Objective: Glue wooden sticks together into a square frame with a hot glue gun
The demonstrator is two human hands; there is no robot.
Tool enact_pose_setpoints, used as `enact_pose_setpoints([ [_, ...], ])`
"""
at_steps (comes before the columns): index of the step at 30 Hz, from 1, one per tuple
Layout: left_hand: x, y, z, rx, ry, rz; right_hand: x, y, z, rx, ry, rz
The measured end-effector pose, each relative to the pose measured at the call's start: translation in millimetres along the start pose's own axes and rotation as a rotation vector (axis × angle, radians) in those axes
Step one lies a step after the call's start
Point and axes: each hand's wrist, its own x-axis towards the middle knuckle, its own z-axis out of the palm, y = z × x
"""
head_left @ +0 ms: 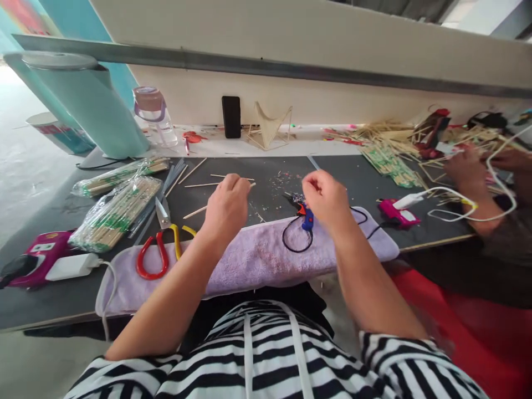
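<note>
My left hand (228, 202) is closed around a thin wooden stick (195, 211), whose ends show on both sides of the fingers. Fingers pinched together, my right hand (326, 197) hovers over a small blue glue gun (307, 217) with an orange trigger; anything in that pinch is too small to make out. The glue gun's cord loops onto a lilac towel (257, 257) along the table's front edge. Several loose sticks (199, 185) lie beyond my left hand. Scissors (163, 216) and red and yellow tool handles (152, 271) rest left of my left forearm.
Plastic-wrapped stick bundles (114, 213) and a magenta power adapter (47, 255) are at left. A water bottle (154, 116), a phone (231, 117) and a stick frame (270, 126) stand at the back. At right, another person's hands (467, 169) work beside stick piles and a second adapter (399, 215).
</note>
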Motion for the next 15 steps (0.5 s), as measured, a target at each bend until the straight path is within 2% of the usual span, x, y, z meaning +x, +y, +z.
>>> enact_pose_setpoints([
  [3, -14.4, -9.3, 20.0, 0.052, -0.035, 0.059, -7.2, 55.5, 3.3, -0.232, -0.086, 0.227],
  [6, -24.0, -12.4, 26.3, 0.078, -0.105, 0.113, -13.1, 88.2, 15.5, -0.191, -0.208, 0.338],
  [11, -29.3, -12.7, 26.6, 0.077, -0.133, 0.070, -13.3, 91.9, 22.9, 0.060, -0.299, 0.479],
  [15, -27.3, -18.4, 28.7, 0.057, -0.103, 0.055, -13.0, 92.8, 22.8, 0.213, -0.202, 0.431],
])
